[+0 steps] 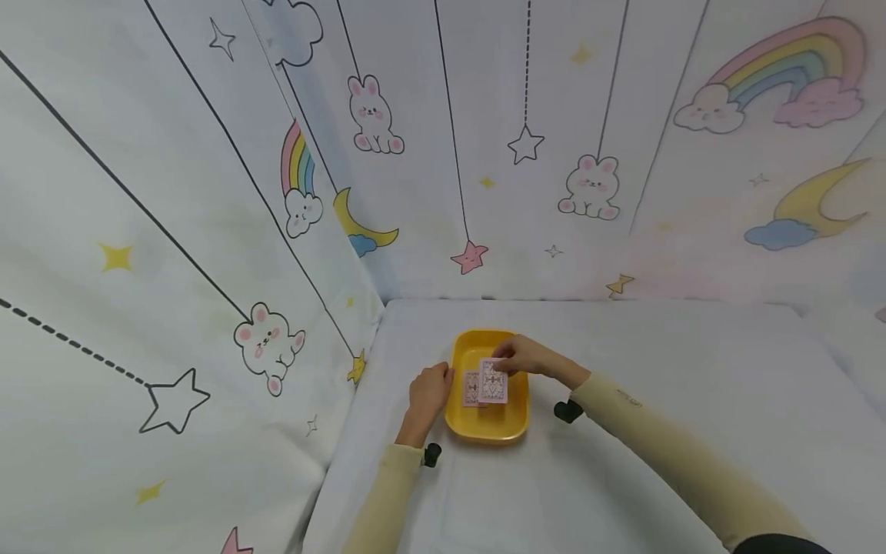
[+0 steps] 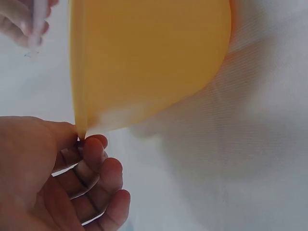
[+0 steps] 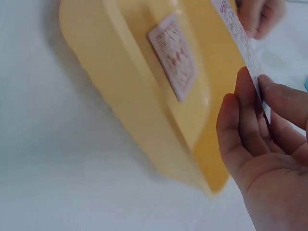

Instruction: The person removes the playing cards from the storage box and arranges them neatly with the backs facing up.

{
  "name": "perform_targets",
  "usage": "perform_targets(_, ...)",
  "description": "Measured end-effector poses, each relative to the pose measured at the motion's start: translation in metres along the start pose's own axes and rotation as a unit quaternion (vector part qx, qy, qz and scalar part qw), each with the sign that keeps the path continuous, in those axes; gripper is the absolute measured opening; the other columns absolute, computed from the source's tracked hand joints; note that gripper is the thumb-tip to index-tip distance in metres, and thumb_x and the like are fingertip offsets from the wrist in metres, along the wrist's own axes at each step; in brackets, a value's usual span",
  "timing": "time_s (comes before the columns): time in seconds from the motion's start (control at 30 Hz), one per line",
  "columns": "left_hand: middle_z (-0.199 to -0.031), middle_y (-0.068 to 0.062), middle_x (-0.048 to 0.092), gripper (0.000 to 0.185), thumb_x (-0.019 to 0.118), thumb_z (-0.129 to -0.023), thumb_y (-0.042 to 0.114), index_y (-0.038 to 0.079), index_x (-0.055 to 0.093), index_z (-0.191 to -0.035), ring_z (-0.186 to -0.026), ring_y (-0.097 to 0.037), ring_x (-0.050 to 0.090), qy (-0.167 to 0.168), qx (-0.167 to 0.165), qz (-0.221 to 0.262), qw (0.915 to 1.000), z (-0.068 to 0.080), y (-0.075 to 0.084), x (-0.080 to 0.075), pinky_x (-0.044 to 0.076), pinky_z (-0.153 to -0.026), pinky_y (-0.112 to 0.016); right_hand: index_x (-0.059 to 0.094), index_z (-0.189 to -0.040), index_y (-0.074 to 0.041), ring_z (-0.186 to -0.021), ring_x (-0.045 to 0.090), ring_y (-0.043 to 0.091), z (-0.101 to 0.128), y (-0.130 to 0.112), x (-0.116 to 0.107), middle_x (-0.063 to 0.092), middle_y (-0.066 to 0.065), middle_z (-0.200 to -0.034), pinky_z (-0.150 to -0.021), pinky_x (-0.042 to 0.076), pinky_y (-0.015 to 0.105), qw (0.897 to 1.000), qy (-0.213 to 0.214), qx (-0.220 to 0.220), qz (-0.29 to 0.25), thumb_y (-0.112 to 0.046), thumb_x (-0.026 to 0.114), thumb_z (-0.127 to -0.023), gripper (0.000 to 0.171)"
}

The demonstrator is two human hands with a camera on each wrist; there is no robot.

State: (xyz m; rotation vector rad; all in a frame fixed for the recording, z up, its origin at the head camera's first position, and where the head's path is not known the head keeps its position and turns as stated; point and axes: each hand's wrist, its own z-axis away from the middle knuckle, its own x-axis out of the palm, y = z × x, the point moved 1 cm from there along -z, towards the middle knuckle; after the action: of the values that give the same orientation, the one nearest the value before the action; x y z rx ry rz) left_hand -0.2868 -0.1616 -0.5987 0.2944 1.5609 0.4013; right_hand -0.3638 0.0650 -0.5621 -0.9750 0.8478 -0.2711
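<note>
A yellow tray (image 1: 508, 425) sits on the white-covered table. My left hand (image 1: 431, 391) pinches its left rim between thumb and fingers, which the left wrist view shows close up at the tray's edge (image 2: 78, 72). My right hand (image 1: 527, 357) holds a playing card (image 1: 493, 385) by its upper right corner, above the tray, with its patterned back toward the head camera. In the right wrist view, thumb and fingers pinch the card (image 3: 240, 41) edge-on. More playing cards (image 3: 173, 55) with red-patterned backs lie on the tray floor, partly covered by the held card in the head view.
White table cloth (image 1: 657, 400) spreads around the tray. Printed fabric walls (image 1: 429, 177) with rabbits, stars and rainbows stand at the back and left. A dark wrist camera (image 1: 569, 411) is on the right wrist, another (image 1: 432, 455) on the left.
</note>
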Motion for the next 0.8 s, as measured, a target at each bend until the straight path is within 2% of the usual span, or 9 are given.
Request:
perform_targets(0.17,-0.068,-0.002,0.053,0.027,0.053,-0.105,0.029,0.011,0.060,-0.086,-0.057,-0.016,0.047,-0.003,-0.004,0.015,0.9999,0.002,0.001,-0.001,0.036,-0.053,-0.029,0.065,-0.120,0.000,-0.092,0.068,0.019,0.034,0.022,-0.034,0.070,0.012,-0.111,-0.087,0.058,0.036,0.999,0.020,-0.012,-0.041,-0.023,0.067,-0.098,0.033)
perform_targets(0.37,-0.069,-0.002,0.054,0.024,0.054,-0.105,0.027,0.010,0.060,-0.089,-0.058,-0.017,0.048,-0.001,-0.005,0.021,0.9998,0.003,0.002,-0.004,0.037,-0.054,-0.029,0.065,-0.118,0.001,-0.092,0.068,0.021,0.068,0.067,-0.058,0.070,0.014,-0.107,-0.087,0.058,0.037,0.998,0.038,0.000,-0.043,-0.025,0.066,-0.098,0.032)
perform_targets(0.53,-0.067,-0.002,0.052,0.026,0.054,-0.105,0.026,0.010,0.058,-0.085,-0.056,-0.015,0.046,0.006,0.001,0.018,0.9998,0.000,-0.001,-0.005,0.036,-0.053,-0.028,0.067,-0.114,0.000,-0.088,0.062,0.018,0.077,0.104,-0.058,0.069,0.008,-0.101,-0.079,0.057,0.032,0.998,0.046,0.024,-0.026,-0.025,0.068,-0.097,0.030)
perform_targets(0.63,-0.066,-0.001,0.049,0.027,0.053,-0.105,0.027,0.011,0.056,-0.083,-0.056,-0.015,0.045,0.010,0.005,0.018,0.9998,0.000,-0.002,-0.002,0.035,-0.052,-0.027,0.067,-0.111,0.001,-0.083,0.059,0.017,0.080,0.124,-0.054,0.068,0.007,-0.096,-0.073,0.055,0.032,0.999,0.050,0.018,-0.012,-0.021,0.068,-0.097,0.026)
perform_targets(0.8,-0.065,-0.001,0.048,0.028,0.054,-0.105,0.027,0.012,0.055,-0.082,-0.056,-0.015,0.044,0.003,0.003,0.022,0.9998,0.003,-0.001,0.000,0.035,-0.052,-0.027,0.069,-0.104,0.000,-0.080,0.055,0.017,0.085,0.140,-0.043,0.067,0.006,-0.092,-0.068,0.049,0.031,0.996,0.074,0.008,0.041,-0.016,0.068,-0.096,0.017)
